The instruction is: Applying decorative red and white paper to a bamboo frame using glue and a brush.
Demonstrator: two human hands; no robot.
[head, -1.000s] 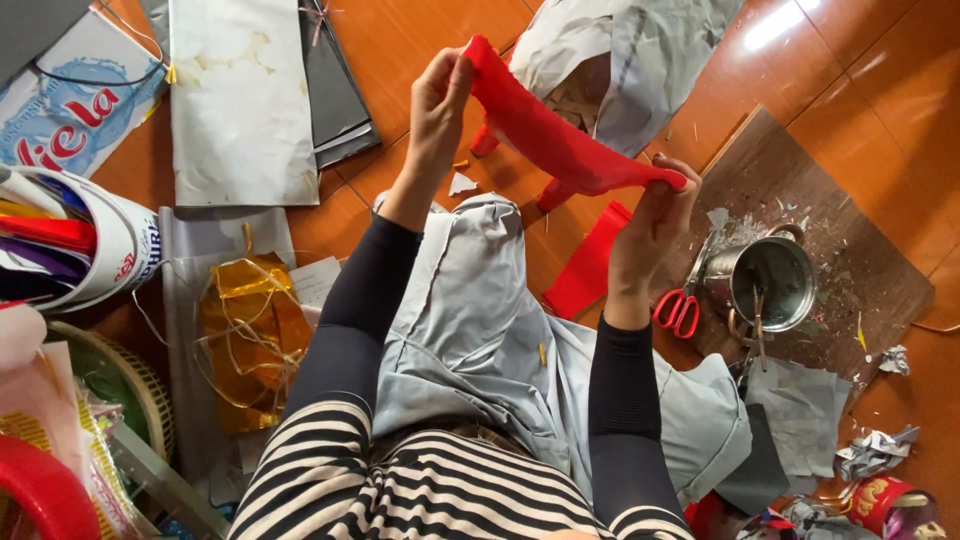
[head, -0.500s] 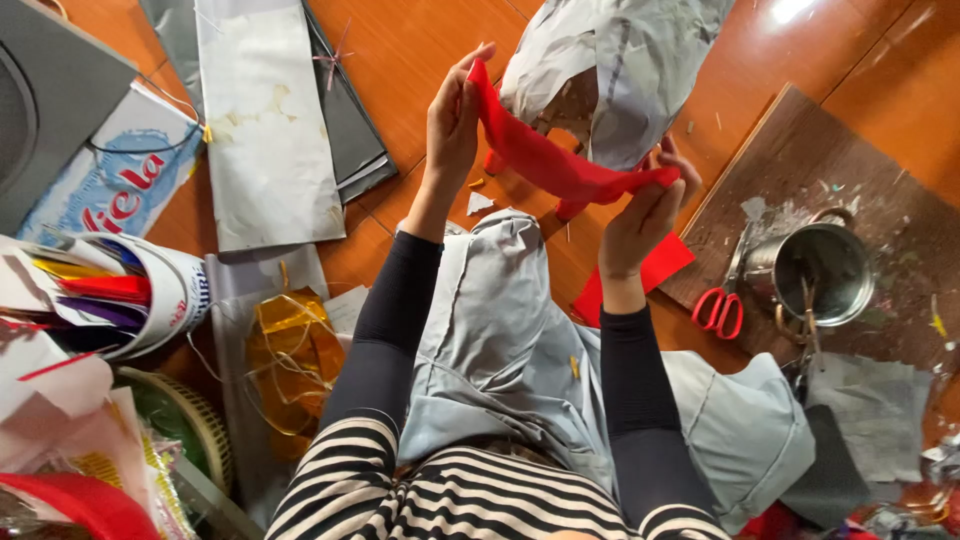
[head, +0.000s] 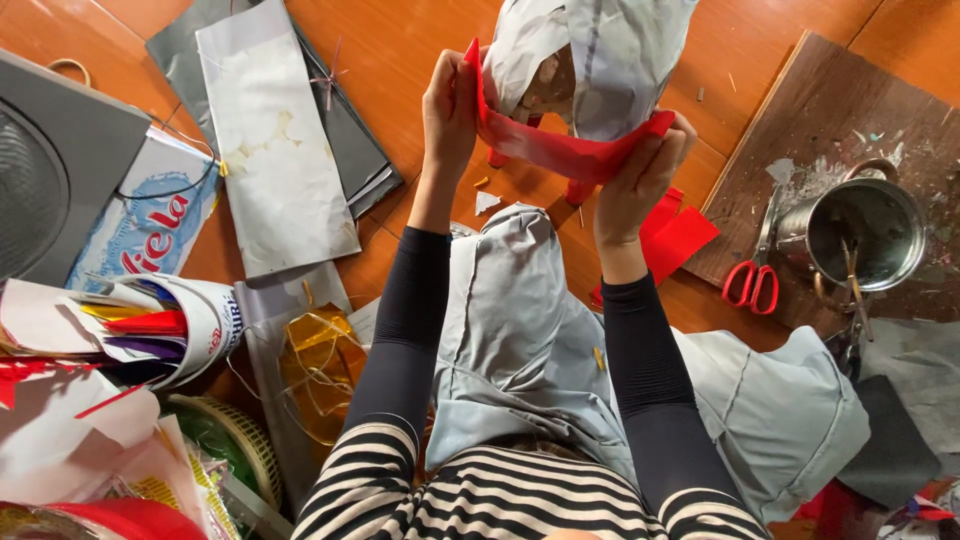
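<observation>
Gripping red paper strip (head: 560,150); blue-white package (head: 140,235) left.

The scene is seen from a single head-worn camera, pointed steeply down over the wearer's arms and lap. The wooden floor (head: 420,40) is viewed from close range; no second view is provided.

Red paper strip (head: 560,150) held between left hand (head: 450,110) and right hand (head: 640,180), just near of grey paper-covered form (head: 600,60) on wooden floor (head: 400,40). Dark wooden board (head: 830,110) far right; steel pot (head: 865,235) on it, red-handled scissors (head: 750,280) just left of pot. Long white paper bag (head: 275,150) far left, on grey sheets (head: 355,150). Woven basket (head: 235,440) near left.
</observation>
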